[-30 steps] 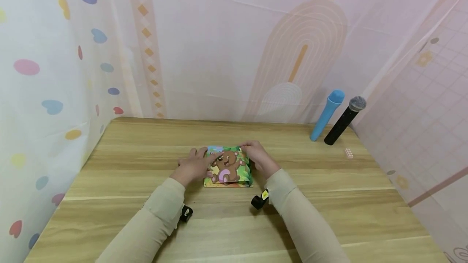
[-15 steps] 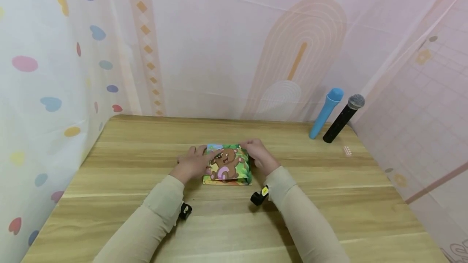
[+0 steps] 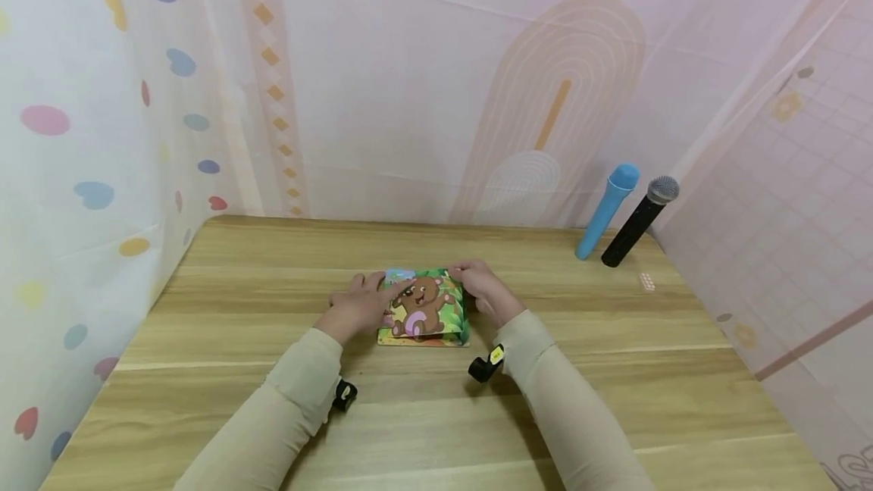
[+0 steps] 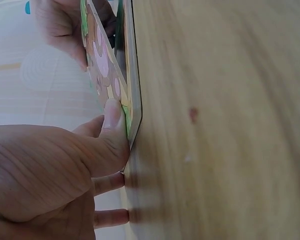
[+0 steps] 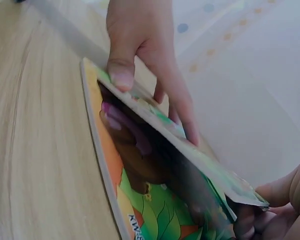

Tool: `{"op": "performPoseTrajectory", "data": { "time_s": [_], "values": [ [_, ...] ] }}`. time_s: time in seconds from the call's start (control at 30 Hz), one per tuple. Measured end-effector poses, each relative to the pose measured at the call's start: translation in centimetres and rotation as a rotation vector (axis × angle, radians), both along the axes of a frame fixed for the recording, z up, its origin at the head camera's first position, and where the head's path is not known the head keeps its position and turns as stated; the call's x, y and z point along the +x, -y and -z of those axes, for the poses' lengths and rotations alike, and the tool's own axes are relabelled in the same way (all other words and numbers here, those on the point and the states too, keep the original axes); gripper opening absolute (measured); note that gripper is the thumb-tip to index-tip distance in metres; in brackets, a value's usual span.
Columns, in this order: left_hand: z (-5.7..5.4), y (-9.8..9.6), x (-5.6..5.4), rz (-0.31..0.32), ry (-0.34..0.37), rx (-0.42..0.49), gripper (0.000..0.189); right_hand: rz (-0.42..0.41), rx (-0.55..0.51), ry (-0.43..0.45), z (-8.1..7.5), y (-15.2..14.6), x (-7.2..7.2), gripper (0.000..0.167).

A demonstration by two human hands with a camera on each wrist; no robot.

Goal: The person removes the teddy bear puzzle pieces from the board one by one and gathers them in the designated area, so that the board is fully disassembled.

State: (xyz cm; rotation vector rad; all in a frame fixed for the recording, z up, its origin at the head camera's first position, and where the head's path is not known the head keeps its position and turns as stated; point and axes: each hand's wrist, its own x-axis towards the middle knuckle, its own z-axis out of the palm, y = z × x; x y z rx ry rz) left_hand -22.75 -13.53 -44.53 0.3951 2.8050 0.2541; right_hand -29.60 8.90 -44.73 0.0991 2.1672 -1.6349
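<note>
Near the middle of the table lies a square base board point(image 5: 107, 155) printed with a bear and leaves. Over it, a thin bear picture panel point(image 3: 426, 305) stands tilted, its near and right edges raised and a dark gap below. My left hand point(image 3: 358, 305) presses on the panel's left side with thumb and index finger straight; in the left wrist view, other fingertips touch the table. At the panel's far right corner, my right hand point(image 3: 484, 286) pinches the raised edge between thumb and fingers, also seen in the right wrist view. Part of the base is hidden under the panel.
A blue microphone point(image 3: 605, 211) and a black microphone point(image 3: 639, 222) stand at the back right of the wooden table point(image 3: 273, 264). A small pink-and-white dotted patch point(image 3: 647, 282) is near them. Patterned cloth point(image 3: 382, 97) hangs behind and on both sides.
The head view has shifted slightly. Both hands stay in place on the panel, which keeps nearly the same tilt.
</note>
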Motion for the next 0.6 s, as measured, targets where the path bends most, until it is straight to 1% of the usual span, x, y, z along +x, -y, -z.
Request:
{"op": "performPoseTrajectory", "data": {
  "time_s": [0.13,0.33,0.6],
  "values": [
    [-0.10,0.08,0.02,0.005,-0.004,0.005,0.079,0.001,-0.022,0.005,0.07,-0.04,-0.23,0.021],
    [-0.34,-0.03,0.08,0.001,0.005,0.008,0.078,0.017,0.051,-0.042,-0.22,0.06,0.22,0.029],
    [-0.38,-0.02,0.11,0.003,0.008,0.003,0.077,0.049,0.109,-0.068,-0.17,0.35,0.33,0.030]
  ]
}}
